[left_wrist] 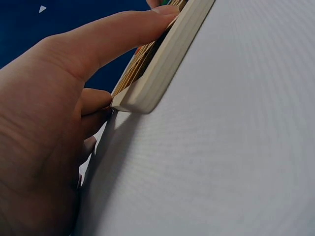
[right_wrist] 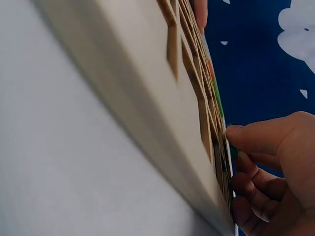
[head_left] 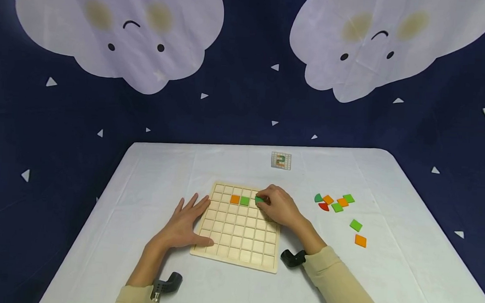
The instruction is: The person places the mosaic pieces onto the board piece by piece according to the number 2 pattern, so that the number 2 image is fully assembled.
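A wooden grid board (head_left: 237, 244) lies on the white table. An orange square tile (head_left: 235, 199) and a light green square tile (head_left: 244, 201) sit side by side in cells of its upper part. My right hand (head_left: 280, 206) pinches a dark green tile (head_left: 258, 199) just right of them, at the board's surface; the fingers hide most of its shape. In the right wrist view, thumb and fingertips hold that tile (right_wrist: 234, 150) by the grid. My left hand (head_left: 183, 226) rests along the board's left side, fingers spread, thumb (left_wrist: 142, 27) over the near left edge.
Right of the board lie loose tiles: a dark green quarter-round (head_left: 318, 198), a red quarter-round (head_left: 324, 206), and several orange and light green squares (head_left: 356, 225). Behind the board stands a small card (head_left: 281, 161) showing a patterned grid. Dark cloud-print cloth (head_left: 245, 100) hangs behind the table.
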Action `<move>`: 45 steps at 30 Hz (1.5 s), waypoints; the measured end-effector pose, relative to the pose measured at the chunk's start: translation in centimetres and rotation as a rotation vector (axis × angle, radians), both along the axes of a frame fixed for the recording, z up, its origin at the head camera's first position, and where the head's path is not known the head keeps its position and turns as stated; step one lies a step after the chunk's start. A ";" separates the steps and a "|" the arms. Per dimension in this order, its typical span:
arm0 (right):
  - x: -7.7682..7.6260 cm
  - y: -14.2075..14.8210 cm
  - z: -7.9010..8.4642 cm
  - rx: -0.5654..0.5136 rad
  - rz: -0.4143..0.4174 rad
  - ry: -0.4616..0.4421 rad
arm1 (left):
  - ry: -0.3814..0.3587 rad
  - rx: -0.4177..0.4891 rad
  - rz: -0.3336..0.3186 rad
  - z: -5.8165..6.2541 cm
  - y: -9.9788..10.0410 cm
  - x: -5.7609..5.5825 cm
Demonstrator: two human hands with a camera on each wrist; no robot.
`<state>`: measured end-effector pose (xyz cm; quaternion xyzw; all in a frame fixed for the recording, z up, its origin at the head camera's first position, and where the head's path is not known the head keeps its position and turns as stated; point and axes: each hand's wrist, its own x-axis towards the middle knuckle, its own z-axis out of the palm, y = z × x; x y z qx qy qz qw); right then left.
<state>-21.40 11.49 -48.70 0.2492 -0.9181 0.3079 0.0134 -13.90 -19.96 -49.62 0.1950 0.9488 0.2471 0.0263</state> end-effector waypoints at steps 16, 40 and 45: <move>0.4 -0.8 0.2 0.008 0.044 -0.010 | 0.009 -0.001 -0.003 -0.2 -0.1 0.0; 0.6 0.0 0.3 -0.079 0.093 -0.065 | 0.003 -0.010 -0.005 0.0 0.1 0.2; 0.5 0.1 0.2 -0.078 0.090 -0.065 | 0.018 -0.018 -0.005 0.0 0.1 0.2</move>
